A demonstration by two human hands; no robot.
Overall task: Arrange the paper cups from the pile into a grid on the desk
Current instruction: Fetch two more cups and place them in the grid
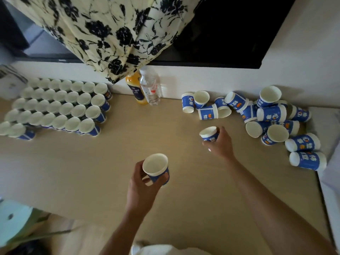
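left hand (141, 183): fingers wrapped round one upright blue-and-white paper cup (156, 168) above the tan wooden desk (110, 162). right hand (220, 144): pinching a second blue-and-white cup (209, 134). upright cup grid (55, 107) at left; jumbled cup pile (266, 118) at right.

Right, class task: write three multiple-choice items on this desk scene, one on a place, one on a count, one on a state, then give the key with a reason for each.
1. Where is the grid of cups on the desk?
A. Far left
B. Far right
C. Centre front

2. How many bottles stand by the wall?
A. None
B. Two
C. Five

3. What do the hands hold?
A. Nothing
B. One cup shared
C. One cup each

Key:
1 A, the upright rows sit at the left, the loose pile at the right.
2 B, an orange bottle and a clear bottle stand together.
3 C, the left hand grips a cup, the right hand another cup.
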